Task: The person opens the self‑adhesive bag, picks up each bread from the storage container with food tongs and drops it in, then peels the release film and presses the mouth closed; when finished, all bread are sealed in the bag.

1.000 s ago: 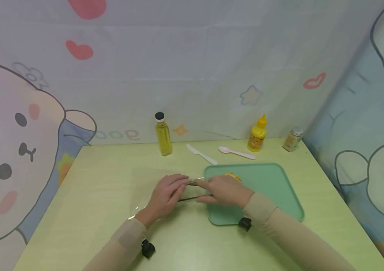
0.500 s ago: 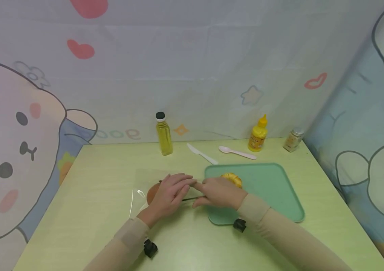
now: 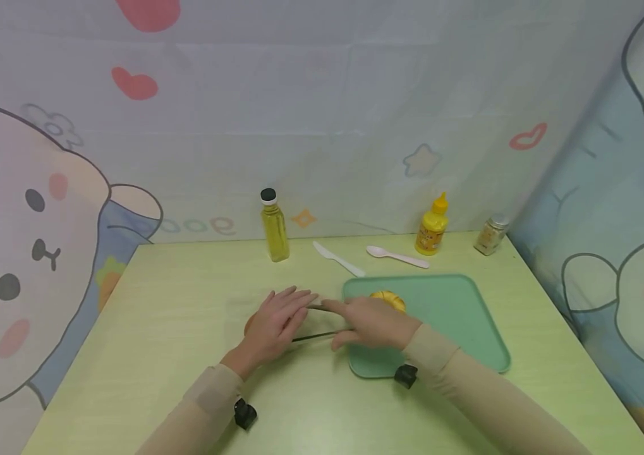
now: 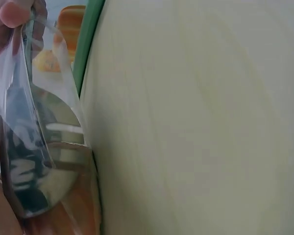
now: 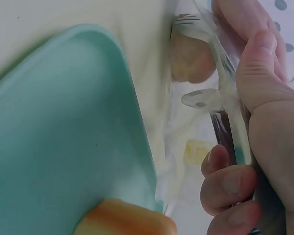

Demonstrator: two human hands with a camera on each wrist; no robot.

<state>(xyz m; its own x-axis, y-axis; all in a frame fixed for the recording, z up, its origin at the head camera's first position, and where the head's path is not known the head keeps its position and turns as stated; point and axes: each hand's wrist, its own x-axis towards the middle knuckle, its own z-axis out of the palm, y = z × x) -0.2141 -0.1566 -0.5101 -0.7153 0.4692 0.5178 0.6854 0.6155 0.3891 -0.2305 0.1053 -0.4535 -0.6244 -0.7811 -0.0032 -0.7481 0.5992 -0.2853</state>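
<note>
My right hand (image 3: 378,322) grips the handles of metal tongs (image 5: 240,132), with thumb and index finger on the two arms. Transparent film of a plastic bag (image 4: 68,78) surrounds the tongs' slotted, shiny head. Inside it, by the head, is an orange-brown bread-like piece (image 4: 76,210), whose edge shows left of my left hand in the head view. My left hand (image 3: 273,322) lies palm down over the bag and tongs, fingers straight and pointing right. It hides most of the bag, and the undersides of its fingers are out of sight.
A green tray (image 3: 441,328) stands at the right, bearing a yellow-brown bread roll (image 3: 388,300). Behind lie a white plastic knife (image 3: 337,259) and pink spoon (image 3: 395,256). Along the back stand an oil bottle (image 3: 275,230), a yellow squeeze bottle (image 3: 432,229) and a small shaker jar (image 3: 491,235).
My left hand has shifted slightly leftward from half a second ago, covering more of the bread-like piece and uncovering both tong arms. My right hand, still holding the tongs, has moved little.
</note>
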